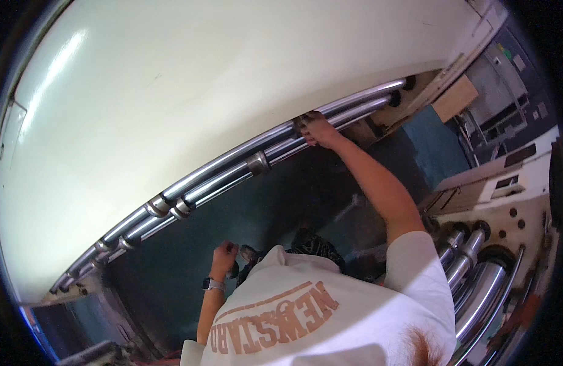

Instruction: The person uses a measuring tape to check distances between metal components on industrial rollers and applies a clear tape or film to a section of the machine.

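Observation:
Long polished metal shafts [214,149] run slantwise along the lower edge of a large cream machine panel. My right hand [320,130] reaches out to them, its fingers closed round a dark metal collar [298,125] that the hand partly hides. Another steel collar [257,163] sits bare on the lower shafts, to the left of that hand. My left hand [223,258] is low, near my body and apart from the shafts. Its fingers are curled; what they hold, if anything, cannot be made out. A watch [213,283] is on the left wrist.
The cream panel [190,73] fills the upper view. More collars [157,205] stand along the shafts to the left. Behind me at the lower right are thick shiny rollers [479,293] in a machine frame. A tan board [456,99] and grey equipment [495,85] stand at the far right.

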The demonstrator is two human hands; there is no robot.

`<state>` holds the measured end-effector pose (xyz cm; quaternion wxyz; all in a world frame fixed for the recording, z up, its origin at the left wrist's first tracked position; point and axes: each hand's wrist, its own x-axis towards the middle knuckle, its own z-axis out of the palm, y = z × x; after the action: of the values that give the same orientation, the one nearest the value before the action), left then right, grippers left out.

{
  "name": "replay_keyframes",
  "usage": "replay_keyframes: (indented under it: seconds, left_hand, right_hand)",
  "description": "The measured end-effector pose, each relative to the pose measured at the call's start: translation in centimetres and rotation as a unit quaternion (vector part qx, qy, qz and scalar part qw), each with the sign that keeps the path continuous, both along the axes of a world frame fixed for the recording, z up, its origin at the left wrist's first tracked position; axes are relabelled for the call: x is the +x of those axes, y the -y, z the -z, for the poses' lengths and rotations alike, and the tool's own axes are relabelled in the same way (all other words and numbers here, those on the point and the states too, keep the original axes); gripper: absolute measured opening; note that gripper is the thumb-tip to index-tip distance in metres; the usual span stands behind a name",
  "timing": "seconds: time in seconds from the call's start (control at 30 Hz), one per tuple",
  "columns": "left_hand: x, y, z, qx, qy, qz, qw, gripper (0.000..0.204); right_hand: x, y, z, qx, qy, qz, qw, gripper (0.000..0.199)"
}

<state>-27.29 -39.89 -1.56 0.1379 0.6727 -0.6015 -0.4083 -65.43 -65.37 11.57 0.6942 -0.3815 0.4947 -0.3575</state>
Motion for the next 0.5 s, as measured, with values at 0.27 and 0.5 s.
replay_keyframes:
  seconds: [0.27, 0.5]
  left_hand:
    - [-1.0, -1.0, -1.7, 0.02, 0.021, -0.062, 0.998, 0.026]
    - [-1.9, -1.2, -2.2, 0.041, 0.03, -0.08, 0.995, 0.026]
  right_hand:
    - [-2.4, 2.0, 2.9, 0.0, -0.013, -0.115, 0.993, 0.017]
    - [-4.9, 3.1, -4.8, -0.287, -0.484, -0.262, 0.784, 0.033]
